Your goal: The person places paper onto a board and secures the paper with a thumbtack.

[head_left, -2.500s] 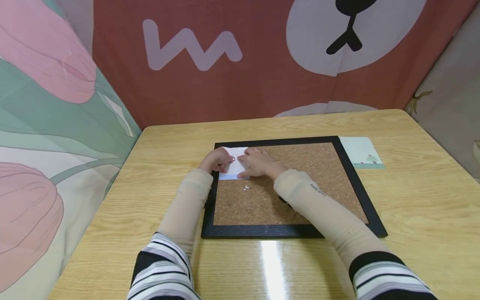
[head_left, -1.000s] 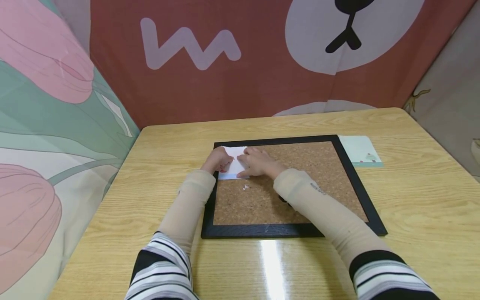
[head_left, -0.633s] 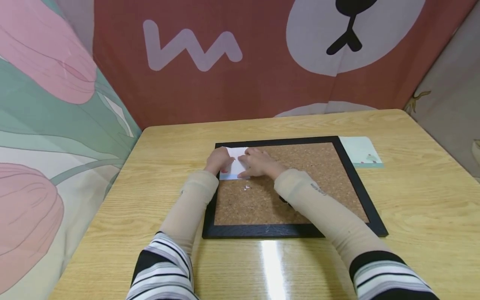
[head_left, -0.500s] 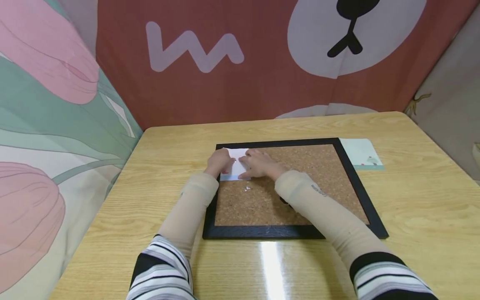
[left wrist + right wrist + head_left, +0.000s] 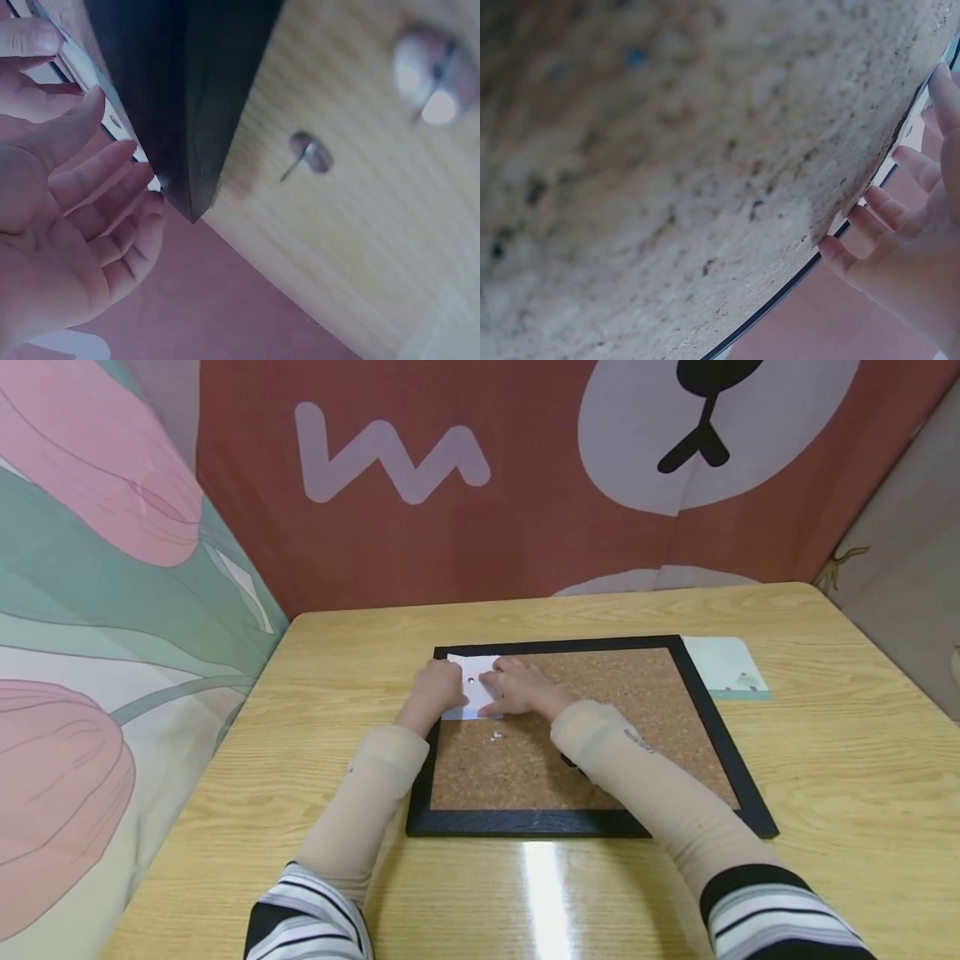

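A white sheet of paper point(image 5: 475, 697) lies on the upper left corner of a cork board point(image 5: 600, 727). The round head of a thumbtack point(image 5: 470, 681) shows near the paper's middle. My right hand point(image 5: 521, 687) rests with spread fingers on the paper's right side. At its left edge, over the black frame point(image 5: 525, 823), is my left hand point(image 5: 437, 687). In the left wrist view the left fingers point(image 5: 112, 176) are relaxed and loosely bent, holding nothing. Two more metal thumbtacks lie on the table beside the frame, a nearer one point(image 5: 435, 79) and a farther one point(image 5: 311, 152).
Small pale pieces point(image 5: 496, 737) sit on the cork below the paper. A pale green notepad or card point(image 5: 727, 667) lies on the wooden table point(image 5: 847, 760) by the board's upper right corner. A red patterned cloth point(image 5: 487, 543) hangs behind the table.
My left hand has drawn back left and toward me from the thumbtack, whose head now shows uncovered on the paper. The right hand has stayed on the paper.
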`<state>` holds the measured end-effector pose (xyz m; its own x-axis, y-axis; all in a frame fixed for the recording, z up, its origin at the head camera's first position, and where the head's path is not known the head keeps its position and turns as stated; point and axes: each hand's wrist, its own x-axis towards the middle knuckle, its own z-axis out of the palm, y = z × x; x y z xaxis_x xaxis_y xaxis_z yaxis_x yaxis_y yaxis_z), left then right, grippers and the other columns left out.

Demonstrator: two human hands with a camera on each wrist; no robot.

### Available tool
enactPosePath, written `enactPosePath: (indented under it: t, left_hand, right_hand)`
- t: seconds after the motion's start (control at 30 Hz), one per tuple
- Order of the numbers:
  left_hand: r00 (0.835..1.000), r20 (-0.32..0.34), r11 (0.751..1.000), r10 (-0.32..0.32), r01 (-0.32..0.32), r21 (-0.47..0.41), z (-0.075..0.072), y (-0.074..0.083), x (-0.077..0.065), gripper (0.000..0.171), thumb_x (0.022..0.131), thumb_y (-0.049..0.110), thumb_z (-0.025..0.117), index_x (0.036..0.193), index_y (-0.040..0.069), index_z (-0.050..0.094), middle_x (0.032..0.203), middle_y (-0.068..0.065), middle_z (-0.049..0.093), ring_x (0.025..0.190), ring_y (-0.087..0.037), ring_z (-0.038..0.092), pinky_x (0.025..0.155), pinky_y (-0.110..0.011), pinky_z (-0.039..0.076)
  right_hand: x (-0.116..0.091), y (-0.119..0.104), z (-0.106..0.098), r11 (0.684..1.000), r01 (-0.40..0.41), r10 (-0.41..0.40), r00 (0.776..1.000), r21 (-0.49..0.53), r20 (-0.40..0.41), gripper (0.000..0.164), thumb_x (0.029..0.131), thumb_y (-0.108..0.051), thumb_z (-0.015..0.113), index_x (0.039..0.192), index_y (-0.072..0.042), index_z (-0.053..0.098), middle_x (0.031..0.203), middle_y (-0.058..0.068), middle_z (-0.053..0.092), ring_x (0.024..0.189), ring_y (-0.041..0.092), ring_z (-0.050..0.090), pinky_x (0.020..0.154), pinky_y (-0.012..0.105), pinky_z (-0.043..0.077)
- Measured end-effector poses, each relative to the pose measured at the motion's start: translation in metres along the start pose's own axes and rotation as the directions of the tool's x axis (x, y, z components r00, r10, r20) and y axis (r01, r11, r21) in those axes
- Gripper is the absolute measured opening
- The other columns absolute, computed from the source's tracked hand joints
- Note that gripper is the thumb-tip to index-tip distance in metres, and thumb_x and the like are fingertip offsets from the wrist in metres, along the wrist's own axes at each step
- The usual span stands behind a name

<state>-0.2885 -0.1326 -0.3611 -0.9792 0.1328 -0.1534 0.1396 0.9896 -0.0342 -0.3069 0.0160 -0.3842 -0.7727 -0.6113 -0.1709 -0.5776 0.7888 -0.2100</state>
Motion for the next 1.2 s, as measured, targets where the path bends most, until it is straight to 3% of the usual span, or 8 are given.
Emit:
enactPosePath:
  t: [0.13, 0.27, 0.4, 0.57, 0.73, 0.9, 1.07, 1.2]
  left_hand:
    - [1.0, -0.001, 1.0, -0.003, 0.003, -0.004, 0.004, 0.0, -0.005, 0.041, 0.075, 0.037, 0.071, 0.096, 0.003, 0.063, 0.101, -0.013, 0.059, 0.096, -0.03, 0.051, 0.077, -0.042, 0.044]
    - [1.0, 0.007, 0.999, -0.021, 0.021, -0.048, 0.008, -0.002, -0.007, 0.047, 0.074, 0.04, 0.07, 0.102, 0.003, 0.06, 0.106, -0.012, 0.058, 0.098, -0.03, 0.049, 0.082, -0.045, 0.04]
    - [1.0, 0.024, 0.996, 0.004, -0.002, -0.089, 0.012, -0.007, -0.005, 0.053, 0.076, 0.04, 0.069, 0.112, 0.004, 0.057, 0.118, -0.012, 0.053, 0.106, -0.034, 0.046, 0.086, -0.049, 0.037]
    - [0.993, 0.107, 0.99, 0.045, -0.03, -0.137, 0.014, -0.015, 0.004, 0.072, 0.078, 0.039, 0.067, 0.134, 0.004, 0.037, 0.139, -0.014, 0.033, 0.124, -0.037, 0.028, 0.095, -0.055, 0.025]
    - [0.985, 0.166, 0.986, 0.051, -0.023, -0.168, 0.013, -0.019, 0.01, 0.083, 0.076, 0.04, 0.068, 0.139, 0.005, 0.027, 0.143, -0.012, 0.025, 0.13, -0.036, 0.015, 0.099, -0.054, 0.016]
    - [0.988, 0.135, 0.979, 0.078, -0.051, -0.196, 0.011, -0.02, 0.012, 0.086, 0.074, 0.039, 0.071, 0.139, 0.004, 0.027, 0.143, -0.012, 0.025, 0.131, -0.036, 0.012, 0.098, -0.056, 0.016]
    - [0.993, 0.059, 0.986, 0.099, -0.09, -0.138, 0.009, -0.019, 0.01, 0.082, 0.071, 0.042, 0.073, 0.133, 0.0, 0.038, 0.136, -0.015, 0.038, 0.128, -0.037, 0.022, 0.095, -0.056, 0.023]
    - [0.994, 0.051, 0.989, 0.095, -0.089, -0.118, 0.01, -0.019, 0.008, 0.079, 0.071, 0.043, 0.072, 0.131, 0.001, 0.041, 0.133, -0.016, 0.041, 0.126, -0.035, 0.028, 0.096, -0.055, 0.025]
  right_hand:
    - [-0.001, 0.0, -0.001, 1.0, -0.002, 0.002, 1.0, 0.004, 0.009, 0.071, 0.079, -0.056, 0.056, 0.136, -0.016, 0.038, 0.139, 0.014, 0.029, 0.128, 0.03, 0.02, 0.099, 0.052, 0.018]
    - [-0.002, -0.001, -0.001, 1.0, -0.005, 0.005, 1.0, 0.004, 0.02, 0.072, 0.08, -0.055, 0.055, 0.137, -0.016, 0.037, 0.14, 0.014, 0.027, 0.129, 0.03, 0.019, 0.1, 0.052, 0.017]
    - [-0.003, -0.002, -0.002, 1.0, -0.006, 0.006, 1.0, 0.002, 0.023, 0.071, 0.08, -0.055, 0.055, 0.137, -0.015, 0.036, 0.14, 0.015, 0.027, 0.129, 0.03, 0.018, 0.1, 0.053, 0.017]
    - [-0.003, -0.003, 0.001, 1.0, -0.005, 0.005, 1.0, -0.003, 0.027, 0.071, 0.081, -0.055, 0.054, 0.137, -0.015, 0.036, 0.14, 0.015, 0.027, 0.129, 0.03, 0.018, 0.099, 0.054, 0.017]
    - [-0.001, -0.004, 0.002, 1.0, -0.009, 0.009, 0.999, -0.006, 0.044, 0.072, 0.081, -0.056, 0.053, 0.138, -0.016, 0.034, 0.141, 0.014, 0.026, 0.13, 0.029, 0.018, 0.099, 0.054, 0.016]
    - [0.0, -0.002, 0.002, 1.0, -0.026, 0.027, 0.999, -0.017, 0.044, 0.072, 0.081, -0.057, 0.052, 0.138, -0.017, 0.033, 0.141, 0.013, 0.025, 0.13, 0.028, 0.018, 0.099, 0.053, 0.017]
    - [0.001, 0.0, 0.001, 1.0, -0.02, 0.021, 0.999, -0.021, 0.037, 0.073, 0.081, -0.057, 0.052, 0.138, -0.017, 0.034, 0.141, 0.013, 0.026, 0.129, 0.029, 0.019, 0.099, 0.053, 0.018]
    - [-0.001, -0.001, 0.0, 1.0, -0.019, 0.02, 0.999, -0.016, 0.037, 0.072, 0.081, -0.057, 0.052, 0.138, -0.016, 0.034, 0.141, 0.013, 0.026, 0.129, 0.028, 0.018, 0.1, 0.053, 0.017]
